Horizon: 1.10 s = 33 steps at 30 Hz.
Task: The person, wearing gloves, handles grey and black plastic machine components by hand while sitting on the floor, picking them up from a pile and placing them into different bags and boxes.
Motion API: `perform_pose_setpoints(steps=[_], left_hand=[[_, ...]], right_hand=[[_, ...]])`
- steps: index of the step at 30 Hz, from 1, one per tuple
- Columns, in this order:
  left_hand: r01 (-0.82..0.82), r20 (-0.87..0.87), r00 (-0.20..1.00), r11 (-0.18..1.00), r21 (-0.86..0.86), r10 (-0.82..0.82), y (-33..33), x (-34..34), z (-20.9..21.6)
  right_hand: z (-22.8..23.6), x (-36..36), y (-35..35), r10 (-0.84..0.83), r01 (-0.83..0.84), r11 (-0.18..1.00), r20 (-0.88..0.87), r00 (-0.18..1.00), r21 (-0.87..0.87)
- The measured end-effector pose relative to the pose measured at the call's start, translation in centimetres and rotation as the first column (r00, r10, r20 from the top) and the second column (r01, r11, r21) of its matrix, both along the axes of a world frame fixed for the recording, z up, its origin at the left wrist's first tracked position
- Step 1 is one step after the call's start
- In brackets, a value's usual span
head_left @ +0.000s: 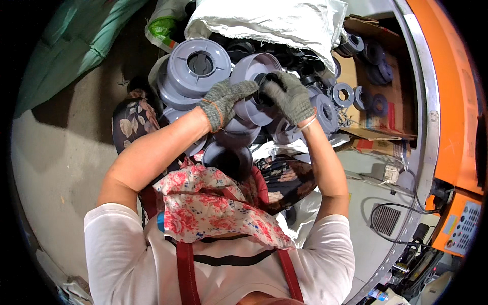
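Around hands (259,96), grey spools (199,66), white sack (269,23)

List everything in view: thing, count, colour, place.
Grey plastic reel: one, grey, held between both hands.
Loose reels: many, grey, piled in front of the person.
Small reels: several, dark grey, in the cardboard box at right.
White sack: one, top centre.
Machine frame: orange, right edge.
Floral apron: red and white, on the chest.
Left hand: grey knit glove, on the reel.
Right hand: grey knit glove, on the reel.
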<state>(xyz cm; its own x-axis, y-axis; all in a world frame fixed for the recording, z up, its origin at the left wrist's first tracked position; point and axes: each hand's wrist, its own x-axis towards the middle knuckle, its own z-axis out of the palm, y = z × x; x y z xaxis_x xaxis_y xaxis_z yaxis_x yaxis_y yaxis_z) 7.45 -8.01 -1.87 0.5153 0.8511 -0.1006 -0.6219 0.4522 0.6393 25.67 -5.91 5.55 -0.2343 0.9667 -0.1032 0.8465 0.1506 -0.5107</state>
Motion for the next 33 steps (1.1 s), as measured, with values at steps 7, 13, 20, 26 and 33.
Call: perform_pose_setpoints(steps=[7, 13, 20, 26, 33], left_hand=[[0.171, -0.412, 0.906, 0.973, 0.154, -0.094, -0.6, -1.8, 2.1], [0.242, 0.019, 0.97, 0.957, -0.16, -0.242, -1.3, -1.9, 2.1], [0.028, -0.091, 0.996, 0.994, 0.109, -0.018, -1.9, -1.3, 1.3], [0.038, -0.252, 0.967, 0.945, 0.324, 0.047, -2.6, -1.6, 2.9], [0.611, -0.648, 0.587, 0.261, 0.748, 0.485, -2.7, -3.3, 3.3]], right_hand=[[2.7, -1.2, -3.1, 0.306, -0.35, 0.929, 0.279, 0.91, 0.121], [2.5, -0.9, -4.8, 0.302, -0.326, 0.929, 0.149, 0.942, 0.174], [1.7, -0.3, -5.6, 0.143, -0.126, 0.975, 0.083, 0.986, -0.185], [-3.0, 1.4, -5.6, -0.244, 0.078, 0.896, -0.338, 0.909, -0.438], [-1.6, 9.1, -1.1, -0.327, 0.249, 0.941, 0.428, 0.842, 0.229]])
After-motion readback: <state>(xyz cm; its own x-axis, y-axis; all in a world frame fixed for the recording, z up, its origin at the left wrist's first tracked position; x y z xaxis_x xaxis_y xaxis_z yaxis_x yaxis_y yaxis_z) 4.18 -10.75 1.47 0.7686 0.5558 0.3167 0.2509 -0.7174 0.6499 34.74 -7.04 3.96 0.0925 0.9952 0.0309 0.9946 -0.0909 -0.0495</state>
